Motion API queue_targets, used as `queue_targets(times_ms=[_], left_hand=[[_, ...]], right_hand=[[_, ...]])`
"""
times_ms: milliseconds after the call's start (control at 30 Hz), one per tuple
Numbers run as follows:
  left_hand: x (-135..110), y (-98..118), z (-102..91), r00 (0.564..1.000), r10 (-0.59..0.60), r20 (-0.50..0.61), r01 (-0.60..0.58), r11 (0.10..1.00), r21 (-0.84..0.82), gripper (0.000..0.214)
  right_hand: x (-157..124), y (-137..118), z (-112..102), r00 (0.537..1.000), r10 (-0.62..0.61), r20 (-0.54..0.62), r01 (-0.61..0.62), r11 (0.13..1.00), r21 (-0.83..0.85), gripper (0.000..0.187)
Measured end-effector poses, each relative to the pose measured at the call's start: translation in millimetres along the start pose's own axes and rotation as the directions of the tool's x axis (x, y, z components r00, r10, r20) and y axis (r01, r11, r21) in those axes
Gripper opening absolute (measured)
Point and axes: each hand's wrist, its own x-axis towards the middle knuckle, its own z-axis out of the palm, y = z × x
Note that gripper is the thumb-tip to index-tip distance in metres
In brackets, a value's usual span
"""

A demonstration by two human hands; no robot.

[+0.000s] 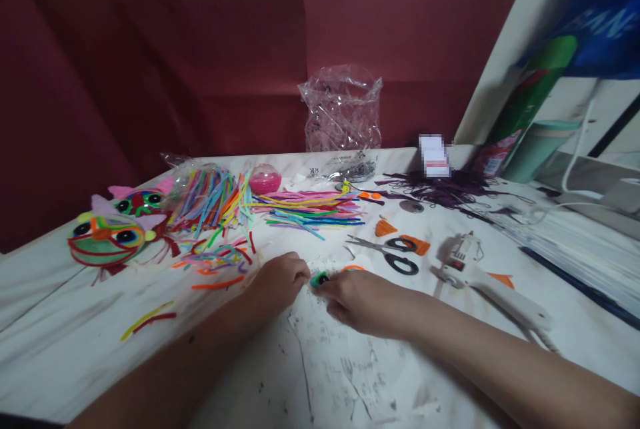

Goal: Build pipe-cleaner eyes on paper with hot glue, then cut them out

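Note:
My right hand point(357, 297) pinches a small green piece with a black centre point(320, 279), which looks like a craft eye, between thumb and fingers. Close on its other side, my left hand point(284, 277) has its fingers curled together; whatever they pinch is too small or hidden to make out. Both hands work low over a marked sheet of paper point(345, 362) on the table. Part of an orange strip point(354, 268) shows behind my right hand. Just beyond lie scissors point(385, 250) with black handles, their blades pointing left.
A hot glue gun point(493, 282) lies at right, near orange felt scraps point(417, 244). Bundled pipe cleaners point(205, 196) and cut pieces point(217, 282) spread left. Two decorated faces point(107, 242) stand far left. Dark purple strands point(440, 189) and a clear plastic bag point(343, 109) are behind.

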Motion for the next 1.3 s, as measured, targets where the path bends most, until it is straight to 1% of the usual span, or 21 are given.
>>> queue_targets(times_ms=[67,167,333,433,533,600,667,733,800,867,933,967,1000,1067,1133,1200,1300], left_hand=[[-0.3,0.3,0.6,1.000,-0.008,-0.024,0.008,1.000,-0.007,0.019],[-0.4,1.4,1.5,0.999,-0.010,-0.051,0.008,0.999,-0.038,0.025],[-0.4,3.0,2.6,0.999,0.034,-0.019,-0.035,0.999,-0.039,0.027],[-0.3,4.3,3.0,1.000,0.013,-0.018,-0.013,1.000,-0.021,0.025],[-0.4,7.0,3.1,0.998,-0.038,-0.055,0.039,0.999,0.007,0.019],[-0.9,8.5,3.6,0.994,-0.083,-0.075,0.085,0.996,0.027,0.014],[-1.7,8.6,4.8,0.992,-0.101,-0.070,0.104,0.994,0.036,0.011],[-2.2,7.0,6.8,0.994,-0.087,-0.060,0.089,0.996,0.027,0.011],[-2.1,5.0,8.3,0.995,-0.065,-0.075,0.066,0.998,0.002,0.013],[-1.7,4.5,8.1,0.991,-0.056,-0.119,0.051,0.998,-0.040,0.013],[-1.7,6.8,5.6,0.980,-0.053,-0.192,0.034,0.994,-0.100,0.011],[-1.9,9.0,3.9,0.971,-0.052,-0.232,0.021,0.991,-0.134,0.010],[-2.5,11.6,2.2,0.963,-0.051,-0.265,0.007,0.986,-0.165,0.009],[-3.9,17.5,-0.6,0.951,-0.048,-0.304,-0.019,0.977,-0.214,0.008],[-5.4,22.7,-1.9,0.952,-0.057,-0.300,-0.021,0.968,-0.252,0.008],[-6.6,26.6,-2.3,0.960,-0.078,-0.270,-0.003,0.958,-0.287,0.009],[-7.8,29.4,-2.5,0.969,-0.089,-0.229,0.009,0.944,-0.330,0.012]], right_hand=[[-0.6,0.5,0.7,1.000,0.005,-0.005,-0.005,1.000,0.008,0.019],[-0.8,1.1,1.5,1.000,0.007,-0.006,-0.007,1.000,0.011,0.019],[0.7,1.0,1.8,1.000,-0.003,0.007,0.003,1.000,-0.017,0.018],[0.5,1.0,1.3,1.000,-0.004,0.003,0.004,1.000,-0.026,0.017],[-0.5,1.3,0.7,1.000,-0.002,-0.013,0.002,1.000,0.001,0.016],[-0.6,2.0,1.2,1.000,0.018,-0.024,-0.017,0.999,0.031,0.015],[0.0,3.3,2.7,0.998,0.050,-0.049,-0.046,0.996,0.071,0.015],[1.1,4.8,4.8,0.993,0.081,-0.083,-0.072,0.991,0.110,0.016],[2.4,6.1,6.6,0.987,0.119,-0.105,-0.103,0.984,0.144,0.015],[4.3,7.1,8.4,0.971,0.185,-0.151,-0.151,0.966,0.210,0.015],[6.9,7.7,11.0,0.944,0.256,-0.210,-0.172,0.922,0.348,0.014],[8.6,7.9,12.8,0.933,0.281,-0.225,-0.162,0.887,0.433,0.013],[10.3,7.9,14.9,0.928,0.294,-0.227,-0.141,0.844,0.517,0.012],[13.7,7.7,19.1,0.931,0.303,-0.203,-0.104,0.754,0.649,0.018],[16.0,6.9,22.3,0.927,0.323,-0.193,-0.095,0.697,0.711,0.024],[16.9,5.5,23.8,0.910,0.356,-0.214,-0.103,0.693,0.714,0.025],[16.3,2.5,23.4,0.878,0.387,-0.283,-0.117,0.745,0.657,0.022]])
